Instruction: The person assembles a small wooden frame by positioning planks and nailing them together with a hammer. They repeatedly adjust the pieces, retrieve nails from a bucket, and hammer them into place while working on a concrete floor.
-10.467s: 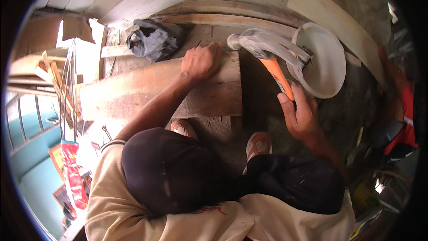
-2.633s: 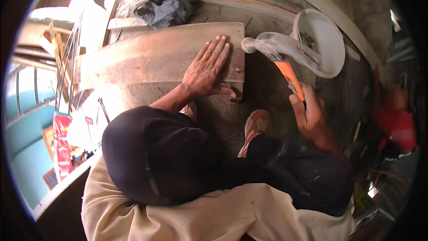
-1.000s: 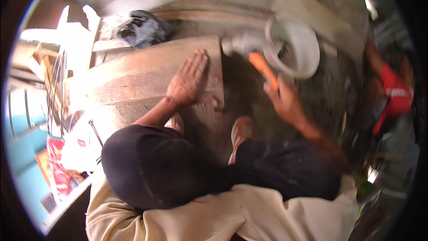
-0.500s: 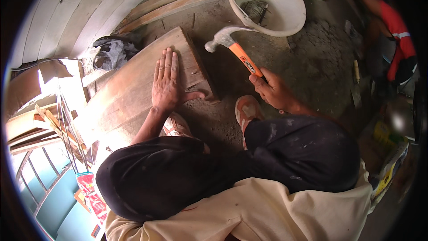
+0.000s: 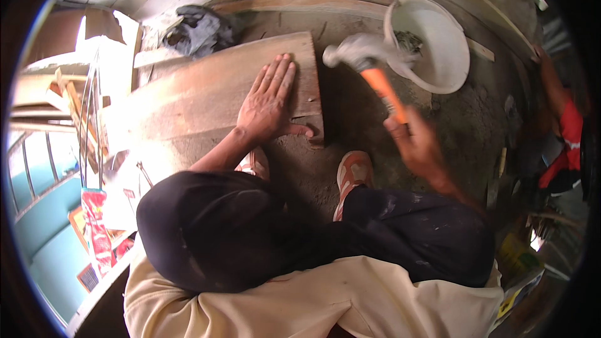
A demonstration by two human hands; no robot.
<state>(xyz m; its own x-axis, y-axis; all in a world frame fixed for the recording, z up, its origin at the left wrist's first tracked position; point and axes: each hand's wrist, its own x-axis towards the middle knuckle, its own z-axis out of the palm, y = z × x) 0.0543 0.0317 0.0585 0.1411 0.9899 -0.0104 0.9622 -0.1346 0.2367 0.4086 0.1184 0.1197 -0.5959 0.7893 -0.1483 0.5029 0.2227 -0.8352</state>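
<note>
My left hand (image 5: 270,103) lies flat on a wide wooden board (image 5: 188,97), fingers stretched toward its far edge and thumb out near its right end. A small nail head (image 5: 310,99) shows on the board close to that end. In my right hand (image 5: 418,141) is a claw hammer (image 5: 382,87) with an orange handle, gripped near the handle's lower end. Its metal head hangs to the right of the board, apart from it, and is smeared by motion.
A white bucket (image 5: 447,44) with nails inside lies tipped at the far right. A dark plastic bag (image 5: 199,30) rests behind the board. Wooden strips (image 5: 307,4) run along the wall. Another person's red-clad arm (image 5: 570,128) is at the right edge. Scrap wood (image 5: 75,103) stands at left.
The view has shifted, so the board, bucket and both hands appear farther right and mostly lower. My right hand still grips the hammer, now blurred; my left hand stays flat on the board.
</note>
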